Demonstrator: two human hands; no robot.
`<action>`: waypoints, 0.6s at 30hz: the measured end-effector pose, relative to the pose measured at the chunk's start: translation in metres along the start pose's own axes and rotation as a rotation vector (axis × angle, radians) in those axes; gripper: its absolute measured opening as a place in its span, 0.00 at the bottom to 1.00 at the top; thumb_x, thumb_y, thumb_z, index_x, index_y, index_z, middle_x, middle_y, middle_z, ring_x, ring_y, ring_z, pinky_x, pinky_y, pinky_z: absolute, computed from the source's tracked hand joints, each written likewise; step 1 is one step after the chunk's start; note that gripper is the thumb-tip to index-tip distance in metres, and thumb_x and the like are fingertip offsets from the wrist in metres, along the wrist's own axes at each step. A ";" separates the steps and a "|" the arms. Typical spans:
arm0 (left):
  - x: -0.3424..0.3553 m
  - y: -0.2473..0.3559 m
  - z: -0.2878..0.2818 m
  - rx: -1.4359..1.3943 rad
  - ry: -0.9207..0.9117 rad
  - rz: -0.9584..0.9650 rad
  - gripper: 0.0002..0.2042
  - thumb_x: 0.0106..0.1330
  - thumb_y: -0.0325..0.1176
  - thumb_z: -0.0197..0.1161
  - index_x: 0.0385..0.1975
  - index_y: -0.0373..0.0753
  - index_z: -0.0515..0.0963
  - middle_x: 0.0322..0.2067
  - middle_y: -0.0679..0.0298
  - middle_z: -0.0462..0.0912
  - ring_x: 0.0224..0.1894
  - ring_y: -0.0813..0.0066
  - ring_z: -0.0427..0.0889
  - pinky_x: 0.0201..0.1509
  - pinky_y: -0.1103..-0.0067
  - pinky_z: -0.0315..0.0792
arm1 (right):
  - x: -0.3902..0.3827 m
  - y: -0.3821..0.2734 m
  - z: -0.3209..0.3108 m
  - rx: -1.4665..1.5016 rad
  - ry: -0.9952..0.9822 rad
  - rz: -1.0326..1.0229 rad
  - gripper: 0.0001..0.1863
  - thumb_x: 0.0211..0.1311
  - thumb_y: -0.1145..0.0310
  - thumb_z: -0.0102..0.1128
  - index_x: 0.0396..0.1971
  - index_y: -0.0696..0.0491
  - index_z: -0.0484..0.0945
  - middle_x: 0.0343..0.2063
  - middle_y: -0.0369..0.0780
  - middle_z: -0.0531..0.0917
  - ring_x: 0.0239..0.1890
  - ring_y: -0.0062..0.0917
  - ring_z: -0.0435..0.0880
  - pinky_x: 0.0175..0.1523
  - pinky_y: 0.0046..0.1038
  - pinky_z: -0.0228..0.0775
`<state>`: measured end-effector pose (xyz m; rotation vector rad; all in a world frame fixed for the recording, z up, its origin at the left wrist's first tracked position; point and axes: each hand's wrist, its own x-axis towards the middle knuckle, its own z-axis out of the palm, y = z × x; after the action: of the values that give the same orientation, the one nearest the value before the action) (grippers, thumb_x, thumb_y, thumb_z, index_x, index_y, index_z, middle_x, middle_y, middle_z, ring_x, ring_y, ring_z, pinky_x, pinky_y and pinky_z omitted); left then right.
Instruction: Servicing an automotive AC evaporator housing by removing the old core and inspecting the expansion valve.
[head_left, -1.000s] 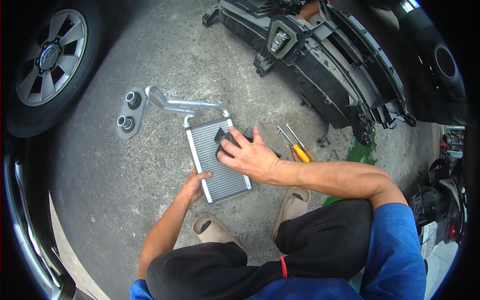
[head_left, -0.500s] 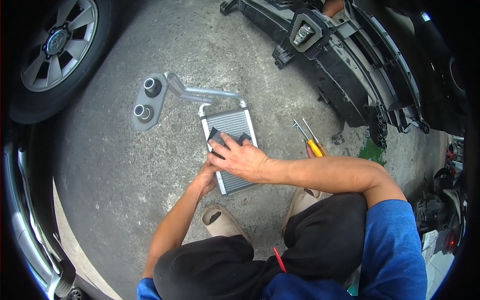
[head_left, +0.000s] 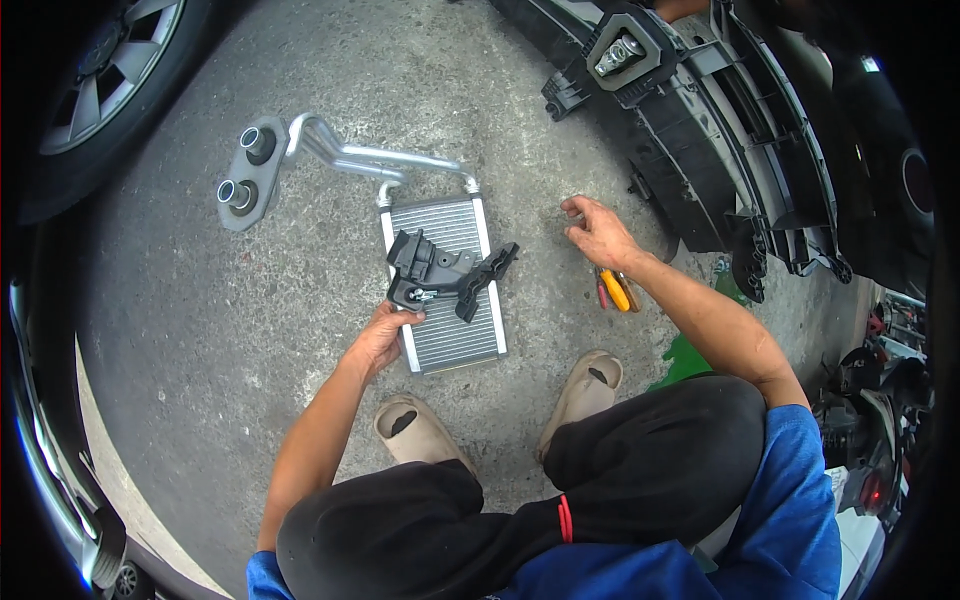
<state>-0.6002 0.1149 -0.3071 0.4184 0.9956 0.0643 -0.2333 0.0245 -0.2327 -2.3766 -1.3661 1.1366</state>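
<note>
A heater core (head_left: pixel 455 343) with a silver finned body lies on the concrete floor in front of me. Its bent metal pipes (head_left: pixel 375 160) lead to a grey flange plate (head_left: pixel 258 185) with two round pipe ends. Across the core rests a black plastic bracket (head_left: pixel 440 268), with small metal screws at its lower left corner. My left hand (head_left: pixel 380 337) is closed at the core's left edge, thumb on top, right beside that corner; its other fingers are partly hidden. My right hand (head_left: pixel 602 238) is off the core, with fingers loosely bent and apart, above several screwdrivers (head_left: pixel 617 290).
A large black bumper assembly (head_left: pixel 690 130) with a lamp lies at the far right. A car wheel (head_left: pixel 130 60) stands at the far left. My beige slippers (head_left: pixel 425 430) are close below the core. Green paint (head_left: pixel 685 360) marks the floor near my right knee.
My right hand has lifted off the black bracket and moved right, over the screwdrivers, uncovering the bracket. The left hand stays at the core's edge. The view has shifted slightly.
</note>
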 end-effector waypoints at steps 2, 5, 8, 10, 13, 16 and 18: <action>0.001 -0.002 -0.002 -0.009 -0.021 0.012 0.22 0.58 0.20 0.65 0.51 0.38 0.66 0.46 0.58 0.81 0.49 0.67 0.82 0.61 0.70 0.74 | -0.007 0.002 0.004 0.061 -0.034 0.049 0.25 0.58 0.72 0.54 0.58 0.55 0.69 0.52 0.49 0.77 0.56 0.40 0.77 0.62 0.36 0.68; 0.003 -0.002 -0.005 -0.020 -0.035 0.011 0.21 0.59 0.19 0.64 0.51 0.38 0.67 0.45 0.59 0.81 0.48 0.68 0.83 0.59 0.71 0.76 | -0.009 0.007 0.010 -0.107 -0.076 0.040 0.22 0.57 0.73 0.55 0.55 0.54 0.72 0.53 0.48 0.76 0.55 0.40 0.77 0.61 0.38 0.69; 0.004 -0.002 -0.004 -0.030 -0.012 -0.004 0.21 0.59 0.18 0.64 0.50 0.38 0.67 0.45 0.59 0.81 0.47 0.68 0.83 0.57 0.72 0.77 | -0.008 0.024 0.008 -0.205 -0.032 0.083 0.21 0.58 0.72 0.56 0.54 0.53 0.71 0.52 0.47 0.76 0.55 0.41 0.76 0.61 0.38 0.69; 0.004 -0.004 -0.008 -0.006 0.000 0.018 0.21 0.58 0.18 0.64 0.53 0.37 0.71 0.47 0.59 0.82 0.51 0.66 0.81 0.62 0.67 0.73 | -0.009 0.031 0.000 -0.203 -0.048 0.102 0.22 0.58 0.71 0.58 0.54 0.54 0.71 0.51 0.47 0.76 0.54 0.39 0.77 0.60 0.37 0.70; 0.006 -0.003 -0.006 0.000 -0.021 0.025 0.21 0.58 0.19 0.65 0.52 0.36 0.72 0.47 0.58 0.82 0.50 0.66 0.82 0.62 0.67 0.73 | -0.010 0.041 -0.004 -0.287 -0.056 0.052 0.22 0.59 0.71 0.61 0.54 0.53 0.71 0.49 0.47 0.76 0.53 0.39 0.78 0.59 0.37 0.71; 0.005 -0.004 -0.010 0.001 -0.014 0.027 0.20 0.58 0.19 0.65 0.51 0.36 0.73 0.46 0.58 0.83 0.50 0.66 0.82 0.61 0.68 0.73 | -0.012 0.035 0.000 -0.399 -0.047 -0.062 0.22 0.60 0.71 0.60 0.55 0.51 0.70 0.49 0.45 0.74 0.53 0.40 0.77 0.59 0.38 0.71; 0.005 -0.003 -0.010 0.009 -0.011 0.016 0.20 0.58 0.19 0.65 0.51 0.36 0.73 0.46 0.59 0.83 0.49 0.67 0.82 0.60 0.69 0.74 | -0.012 0.029 0.002 -0.423 -0.044 -0.103 0.22 0.61 0.72 0.59 0.55 0.50 0.70 0.48 0.45 0.73 0.54 0.40 0.77 0.59 0.39 0.71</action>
<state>-0.6061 0.1160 -0.3171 0.4348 0.9825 0.0720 -0.2186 -0.0015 -0.2420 -2.5236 -1.8801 0.9533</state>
